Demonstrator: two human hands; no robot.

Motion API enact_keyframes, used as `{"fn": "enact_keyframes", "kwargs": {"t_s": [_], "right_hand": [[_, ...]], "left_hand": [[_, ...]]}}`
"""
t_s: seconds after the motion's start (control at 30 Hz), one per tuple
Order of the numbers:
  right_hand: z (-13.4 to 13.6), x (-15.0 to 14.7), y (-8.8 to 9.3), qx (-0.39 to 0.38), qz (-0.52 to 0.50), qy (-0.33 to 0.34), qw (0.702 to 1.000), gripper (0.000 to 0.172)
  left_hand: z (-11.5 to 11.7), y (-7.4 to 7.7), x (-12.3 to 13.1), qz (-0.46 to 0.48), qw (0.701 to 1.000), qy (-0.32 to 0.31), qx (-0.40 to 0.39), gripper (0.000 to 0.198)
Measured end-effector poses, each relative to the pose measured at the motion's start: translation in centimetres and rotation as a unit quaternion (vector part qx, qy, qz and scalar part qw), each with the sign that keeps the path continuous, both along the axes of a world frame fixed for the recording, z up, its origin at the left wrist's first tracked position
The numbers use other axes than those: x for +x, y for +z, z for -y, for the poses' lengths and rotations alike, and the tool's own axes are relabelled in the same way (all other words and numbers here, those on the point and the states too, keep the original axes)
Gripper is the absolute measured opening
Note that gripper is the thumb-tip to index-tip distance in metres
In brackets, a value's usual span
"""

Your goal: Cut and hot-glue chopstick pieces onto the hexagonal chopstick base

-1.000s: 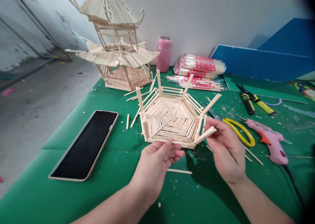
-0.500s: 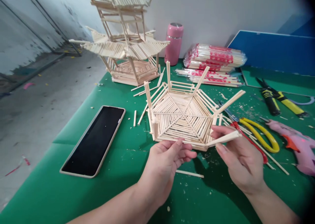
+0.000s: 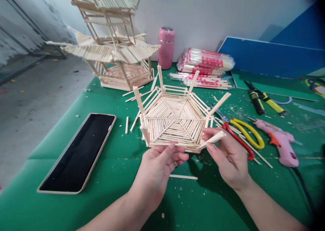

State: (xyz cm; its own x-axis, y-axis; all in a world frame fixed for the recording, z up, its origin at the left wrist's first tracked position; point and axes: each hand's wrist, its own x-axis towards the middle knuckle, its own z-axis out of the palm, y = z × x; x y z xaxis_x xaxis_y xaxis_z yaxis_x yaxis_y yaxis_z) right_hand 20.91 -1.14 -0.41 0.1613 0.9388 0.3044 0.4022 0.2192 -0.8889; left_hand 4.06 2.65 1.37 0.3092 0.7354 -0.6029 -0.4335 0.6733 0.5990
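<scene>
A hexagonal base built of wooden sticks rests in front of me, with low rails and upright posts at its corners. My left hand pinches a thin wooden stick between thumb and fingers along the base's near edge. At the near right corner, my right hand grips a slanting corner post between thumb and fingers. Whether the left stick is fixed to the base I cannot tell. One loose stick lies on the green tabletop just in front.
A stick pagoda stands back left, a phone lies left. Behind are a pink bottle and bagged chopsticks. On the right lie red-and-yellow-handled pliers, black-and-yellow pliers and a pink glue gun.
The view has swung right, so everything sits further left in the picture. Both hands keep the same grips on the base; its pose looks unchanged.
</scene>
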Motion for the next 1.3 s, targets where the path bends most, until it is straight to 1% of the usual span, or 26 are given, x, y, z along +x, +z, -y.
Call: {"fn": "enact_keyframes", "kwargs": {"t_s": [0.2,0.37,0.47,0.53,0.6,0.67,0.73,0.77,0.8,0.93,1.03,1.13,1.23,1.3], "right_hand": [[0.0,-0.2,0.1,0.009,-0.010,0.007,1.000,0.028],[-0.5,-0.3,0.0,0.025,0.005,0.014,1.000,0.030],[-0.5,-0.6,0.0,0.047,0.027,0.012,0.998,0.035],[-0.3,-1.1,0.3,0.064,0.046,-0.006,0.997,0.041],[-0.1,-1.8,0.7,0.094,0.053,-0.042,0.993,0.049],[-0.1,-2.2,1.1,0.158,0.050,-0.075,0.983,0.056],[-0.3,-2.1,1.3,0.223,0.058,-0.095,0.968,0.058],[-0.3,-2.0,1.3,0.235,0.062,-0.099,0.965,0.058],[-0.3,-1.7,1.2,0.233,0.064,-0.101,0.965,0.058],[0.1,-0.9,1.1,0.187,0.057,-0.087,0.977,0.053],[0.6,-0.8,1.2,0.170,0.064,-0.068,0.981,0.051],[0.7,-0.9,1.2,0.172,0.065,-0.060,0.981,0.050],[0.3,-1.1,1.2,0.183,0.064,-0.080,0.978,0.044],[-0.2,-0.8,1.4,0.199,0.063,-0.116,0.971,0.036]], "left_hand": [[0.1,-0.1,-0.3,0.012,1.000,-0.018,0.018,0.011],[0.2,-0.2,-0.5,0.020,0.999,-0.020,0.027,0.013],[0.1,-0.4,-0.4,0.012,1.000,-0.010,0.011,0.019],[0.1,-0.4,-0.2,0.009,1.000,-0.007,0.012,0.020],[0.2,-0.3,0.1,0.011,1.000,-0.004,0.028,0.020],[0.3,-0.1,0.4,-0.009,1.000,-0.002,0.029,0.020],[0.3,0.2,0.5,-0.034,0.999,-0.012,0.020,0.019],[0.3,0.3,0.4,-0.042,0.999,-0.012,0.018,0.020],[0.3,0.5,0.3,-0.048,0.999,-0.009,0.016,0.020],[0.5,0.9,-0.3,-0.065,0.998,-0.002,0.008,0.020],[0.6,0.9,-0.4,-0.068,0.997,-0.030,0.006,0.018],[0.8,0.8,-0.4,-0.072,0.996,-0.050,0.015,0.018],[1.0,0.6,-0.4,-0.069,0.995,-0.058,0.036,0.021],[1.2,0.4,-0.5,-0.062,0.994,-0.067,0.054,0.023]]}}
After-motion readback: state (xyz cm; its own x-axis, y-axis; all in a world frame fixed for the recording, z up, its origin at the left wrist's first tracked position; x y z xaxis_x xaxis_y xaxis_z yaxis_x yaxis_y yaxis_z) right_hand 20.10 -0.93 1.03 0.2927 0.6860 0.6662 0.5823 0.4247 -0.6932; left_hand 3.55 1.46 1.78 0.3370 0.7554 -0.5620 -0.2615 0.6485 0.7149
